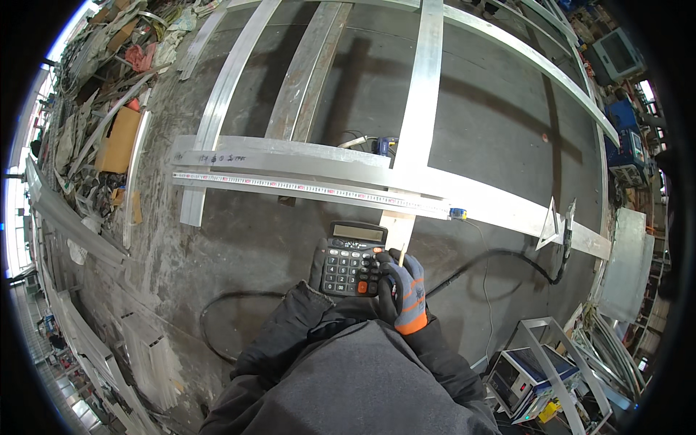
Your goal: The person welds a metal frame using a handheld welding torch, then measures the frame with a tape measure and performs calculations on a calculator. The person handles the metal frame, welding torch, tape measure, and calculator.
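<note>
A black calculator (353, 262) with a grey display is held up in front of my body. My left hand (317, 265), in a dark glove, grips it along its left edge. By its right edge is my right hand (407, 291), in a grey glove with orange stripes and cuff. A thin pale stick (402, 254), perhaps a pencil, pokes up from the closed right fingers, which are close to the keys. Beyond the calculator, a tape measure (458, 214) with a blue and yellow case lies with its blade (312, 188) stretched leftward along a metal bar (283, 154) bearing handwritten marks.
Long metal profiles (423, 94) form a frame over the dark floor. A welding torch (568, 221) and a triangular metal piece (549, 225) rest on it at right, a black cable (500, 252) trailing nearby. A machine (533, 384) stands lower right; scrap (109, 109) is piled at left.
</note>
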`<state>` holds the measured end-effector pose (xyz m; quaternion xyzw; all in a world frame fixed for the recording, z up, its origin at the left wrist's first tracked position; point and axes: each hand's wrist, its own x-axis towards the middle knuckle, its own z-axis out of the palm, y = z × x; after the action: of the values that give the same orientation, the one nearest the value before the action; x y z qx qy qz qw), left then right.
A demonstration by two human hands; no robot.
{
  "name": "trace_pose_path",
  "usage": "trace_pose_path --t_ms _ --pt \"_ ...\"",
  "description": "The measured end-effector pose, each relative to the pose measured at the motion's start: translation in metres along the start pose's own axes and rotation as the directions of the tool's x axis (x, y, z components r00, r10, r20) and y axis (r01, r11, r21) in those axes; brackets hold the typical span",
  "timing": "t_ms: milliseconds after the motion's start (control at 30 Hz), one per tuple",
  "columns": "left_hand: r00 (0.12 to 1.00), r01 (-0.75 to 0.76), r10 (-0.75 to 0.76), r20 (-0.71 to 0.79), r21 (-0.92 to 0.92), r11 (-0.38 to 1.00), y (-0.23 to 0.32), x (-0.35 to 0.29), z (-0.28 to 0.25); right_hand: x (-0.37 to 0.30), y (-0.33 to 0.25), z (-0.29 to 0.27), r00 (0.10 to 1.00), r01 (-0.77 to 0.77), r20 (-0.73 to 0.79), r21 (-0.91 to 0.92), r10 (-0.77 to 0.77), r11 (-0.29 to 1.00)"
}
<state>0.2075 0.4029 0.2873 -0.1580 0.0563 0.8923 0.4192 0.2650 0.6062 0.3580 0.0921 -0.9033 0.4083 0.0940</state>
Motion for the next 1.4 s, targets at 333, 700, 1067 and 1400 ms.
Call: trace_pose_path --t_ms 333,700,1067,1400 --pt "0.996 -0.089 0.089 0.007 0.175 0.981 -0.002 0.006 0.007 -0.017 -0.016 -0.001 0.996 0.003 0.093 0.094 -0.012 0.996" --pt "0.983 -0.048 0.039 0.182 0.042 0.998 -0.011 0.010 0.000 -0.029 -0.021 -0.006 1.000 -0.002 0.020 0.055 0.001 0.999" --pt "0.995 -0.021 0.004 0.102 0.163 0.986 -0.013 0.010 0.001 -0.032 -0.015 0.003 0.972 0.154 0.171 0.041 -0.159 0.987" --pt "0.993 -0.018 -0.003 0.117 0.178 0.984 -0.016 0.015 -0.010 -0.028 -0.021 0.013 0.928 0.232 0.305 -0.020 -0.215 0.973"
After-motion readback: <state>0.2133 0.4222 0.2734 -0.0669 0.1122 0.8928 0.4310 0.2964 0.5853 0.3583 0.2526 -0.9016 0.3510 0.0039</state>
